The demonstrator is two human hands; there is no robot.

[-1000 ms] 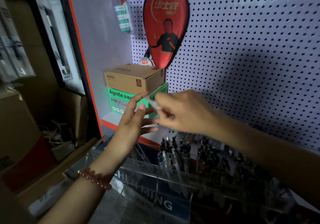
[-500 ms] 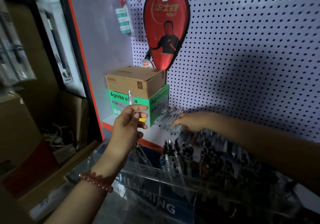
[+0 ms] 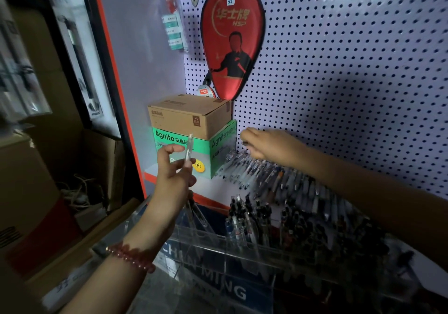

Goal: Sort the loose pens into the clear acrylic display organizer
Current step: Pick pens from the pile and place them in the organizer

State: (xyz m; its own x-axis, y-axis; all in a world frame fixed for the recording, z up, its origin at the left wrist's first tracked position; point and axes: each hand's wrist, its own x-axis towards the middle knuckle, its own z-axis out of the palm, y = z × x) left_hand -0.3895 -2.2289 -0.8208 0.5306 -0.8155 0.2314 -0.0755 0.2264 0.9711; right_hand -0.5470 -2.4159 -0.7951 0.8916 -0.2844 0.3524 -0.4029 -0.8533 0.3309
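Note:
My left hand (image 3: 173, 170) pinches a clear pen (image 3: 189, 147) upright between thumb and fingers, in front of the green box. My right hand (image 3: 269, 145) reaches left over the pile of loose pens (image 3: 266, 178) lying on the white shelf, fingers bent down just above the pile's far left end. Something dark shows at its fingertips, and I cannot tell whether it holds a pen. The clear acrylic organizer (image 3: 201, 235) stands below both hands. Several dark pens (image 3: 254, 219) stand upright in its middle and right compartments.
A green Agnite box (image 3: 169, 141) with a brown carton (image 3: 189, 114) on top sits at the shelf's left end. A red paddle case (image 3: 232, 42) hangs on the pegboard (image 3: 351, 71). Cardboard boxes (image 3: 26, 180) and cables lie at lower left.
My right hand left my left hand, went right and down to the loose pens, then lifted slightly. My left hand turned the clear pen upright and keeps it there.

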